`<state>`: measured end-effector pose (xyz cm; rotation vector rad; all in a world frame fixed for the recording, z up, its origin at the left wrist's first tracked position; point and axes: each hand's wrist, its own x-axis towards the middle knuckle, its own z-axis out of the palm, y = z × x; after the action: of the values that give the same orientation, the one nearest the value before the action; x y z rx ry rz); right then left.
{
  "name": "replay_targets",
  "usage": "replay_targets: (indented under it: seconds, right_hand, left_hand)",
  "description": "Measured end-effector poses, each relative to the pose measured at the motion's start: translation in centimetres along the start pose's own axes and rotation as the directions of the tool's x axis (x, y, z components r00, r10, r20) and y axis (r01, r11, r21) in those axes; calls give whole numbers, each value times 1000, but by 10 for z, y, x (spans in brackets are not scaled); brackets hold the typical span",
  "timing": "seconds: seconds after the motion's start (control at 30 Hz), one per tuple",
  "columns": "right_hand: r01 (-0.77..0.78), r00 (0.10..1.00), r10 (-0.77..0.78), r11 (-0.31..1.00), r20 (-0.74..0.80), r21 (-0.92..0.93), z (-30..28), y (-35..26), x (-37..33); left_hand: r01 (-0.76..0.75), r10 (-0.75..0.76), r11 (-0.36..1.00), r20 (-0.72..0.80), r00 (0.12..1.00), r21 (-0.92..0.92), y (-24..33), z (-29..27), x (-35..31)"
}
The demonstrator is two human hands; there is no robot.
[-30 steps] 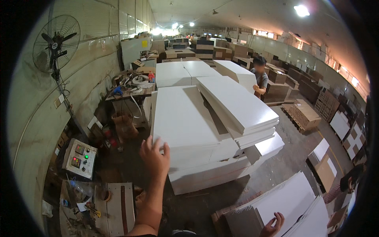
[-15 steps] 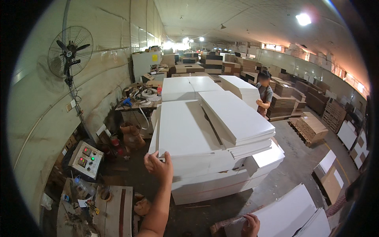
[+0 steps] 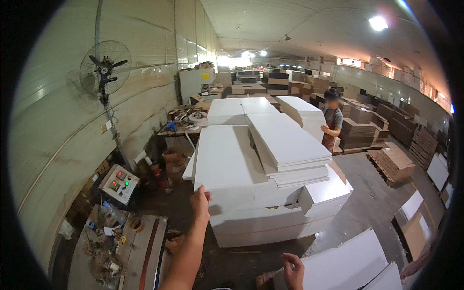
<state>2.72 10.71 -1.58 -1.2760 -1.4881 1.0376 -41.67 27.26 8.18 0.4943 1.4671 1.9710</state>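
My left hand (image 3: 200, 202) is at the near left corner of a big stack of white panels, its fingers curled against the edge of the top white panel (image 3: 227, 157). Part of the grip is hidden by the hand itself. Low in the view, my right hand (image 3: 293, 271) is held with loosely bent fingers and nothing in it. It is beside a lower stack of white panels (image 3: 343, 261). Narrower white panels (image 3: 290, 140) lie in a slightly uneven pile on the right part of the big stack.
On the left are a wooden worktable (image 3: 140, 251) with clutter, a control box (image 3: 119, 184) with lit displays and a wall fan (image 3: 105, 67). A co-worker (image 3: 332, 121) stands beyond the stack at the right. A pallet of brown boards (image 3: 392, 162) is on the floor.
The view has swung slightly left. My left hand has turned at the panel corner, its fingers curling in more. My right hand has come up and shows more.
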Motion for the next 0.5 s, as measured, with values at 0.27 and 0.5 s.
replay_targets:
  seconds: [0.27,0.5]
  right_hand:
    - [-217,866,-189,691,462,689,104,-70,47]
    - [-588,786,108,439,609,680,169,-107,14]
  left_hand:
    - [-10,1,998,150,989,60,-7,-86,-189]
    - [-28,-10,984,215,976,174,18,-146,-297]
